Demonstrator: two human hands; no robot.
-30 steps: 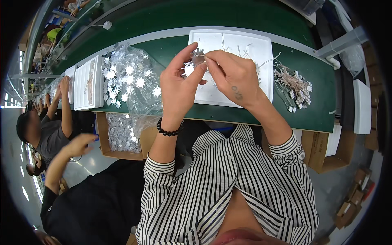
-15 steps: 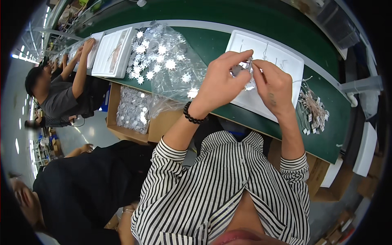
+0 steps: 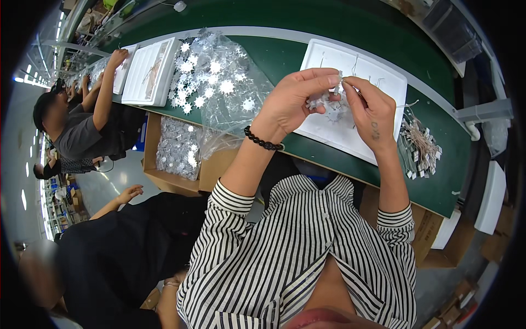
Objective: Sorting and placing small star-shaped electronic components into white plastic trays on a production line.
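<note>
My left hand point(image 3: 293, 101), with a black bead bracelet at its wrist, is closed on several whitish, shiny star-shaped pieces point(image 3: 315, 103). Thumb and forefinger pinch one small part of them at the top. Against that spot, the fingertips of my right hand point(image 3: 373, 112) press together; what sits in them is too small to make out. Both hands are above a white tray point(image 3: 329, 133), in which thin wires point(image 3: 355, 66) lie toward the far side. Another star-shaped piece point(image 3: 333, 114) shows below the fingers, partly hidden.
On the green table, star-shaped pieces point(image 3: 213, 68) lie heaped on clear plastic left of the tray. A bundle of wires with white ends point(image 3: 421, 145) lies right. Farther left stands another white tray point(image 3: 137, 82). Below is a carton point(image 3: 178, 183) of silvery pieces. Co-workers are at my left.
My left hand has turned, showing more of the star-shaped pieces in it; its fingertips are closer together. My right hand stays close beside it. A person's hand at lower left has risen.
</note>
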